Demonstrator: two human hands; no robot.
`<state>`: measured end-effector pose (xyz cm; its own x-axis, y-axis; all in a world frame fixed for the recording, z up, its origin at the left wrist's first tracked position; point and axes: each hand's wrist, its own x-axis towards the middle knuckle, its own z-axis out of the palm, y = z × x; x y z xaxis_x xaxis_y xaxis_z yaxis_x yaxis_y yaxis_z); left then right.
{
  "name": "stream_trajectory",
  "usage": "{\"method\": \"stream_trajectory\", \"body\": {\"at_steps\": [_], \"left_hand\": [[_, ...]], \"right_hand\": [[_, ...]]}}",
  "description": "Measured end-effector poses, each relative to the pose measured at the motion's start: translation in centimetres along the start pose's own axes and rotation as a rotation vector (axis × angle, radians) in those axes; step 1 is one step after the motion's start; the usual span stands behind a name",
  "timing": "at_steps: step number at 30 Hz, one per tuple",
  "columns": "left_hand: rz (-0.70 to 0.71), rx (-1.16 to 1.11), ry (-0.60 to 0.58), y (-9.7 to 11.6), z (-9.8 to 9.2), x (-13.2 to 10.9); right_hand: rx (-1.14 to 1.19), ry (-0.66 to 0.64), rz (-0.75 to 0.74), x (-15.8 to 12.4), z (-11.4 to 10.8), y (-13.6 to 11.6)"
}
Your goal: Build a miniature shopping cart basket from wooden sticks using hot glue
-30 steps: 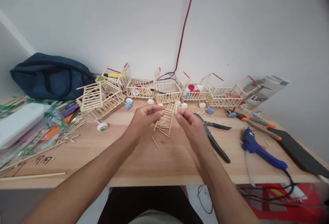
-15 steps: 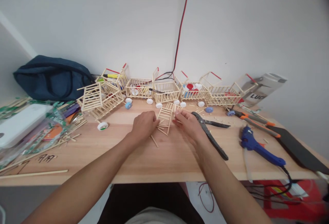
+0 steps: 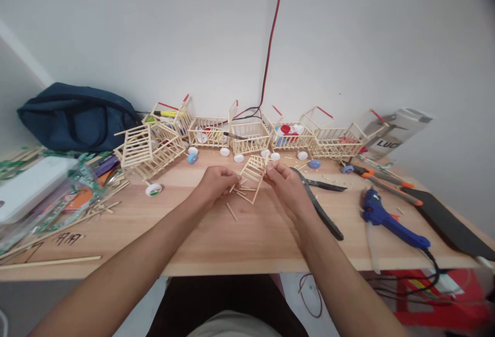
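My left hand (image 3: 214,182) and my right hand (image 3: 285,185) are both pinched on a small ladder-like panel of thin wooden sticks (image 3: 253,172), held tilted just above the wooden table (image 3: 247,234). The left fingers grip its lower left edge, the right fingers its upper right corner. Loose short sticks (image 3: 232,211) lie on the table under and beside the panel.
A row of stick-built carts (image 3: 247,137) with bottle-cap wheels lines the wall. Black cutters (image 3: 319,208), a blue glue gun (image 3: 389,221) and orange-handled pliers (image 3: 382,179) lie to the right. Left are a dark blue bag (image 3: 75,116), stick packets (image 3: 50,192) and a long stick (image 3: 50,261).
Both hands went down to the table, took hold of the stick panel and have lifted it slightly, tilting it up.
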<state>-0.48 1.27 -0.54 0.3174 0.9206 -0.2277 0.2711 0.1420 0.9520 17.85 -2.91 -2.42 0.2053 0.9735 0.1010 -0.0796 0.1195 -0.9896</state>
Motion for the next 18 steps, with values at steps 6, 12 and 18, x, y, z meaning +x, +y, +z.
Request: {"method": "stream_trajectory", "body": {"at_steps": [6, 12, 18], "left_hand": [[0.007, -0.320, -0.080, 0.4, 0.0, -0.6], [-0.023, -0.373, -0.117, 0.8, 0.2, -1.1], [-0.057, -0.430, -0.150, 0.7, 0.6, -1.4]], "right_hand": [[-0.423, 0.152, -0.241, -1.6, -1.2, -2.6], [-0.893, 0.163, -0.555, -3.8, -1.3, -4.0], [-1.138, 0.092, -0.663, -4.1, -0.7, -2.8]]}}
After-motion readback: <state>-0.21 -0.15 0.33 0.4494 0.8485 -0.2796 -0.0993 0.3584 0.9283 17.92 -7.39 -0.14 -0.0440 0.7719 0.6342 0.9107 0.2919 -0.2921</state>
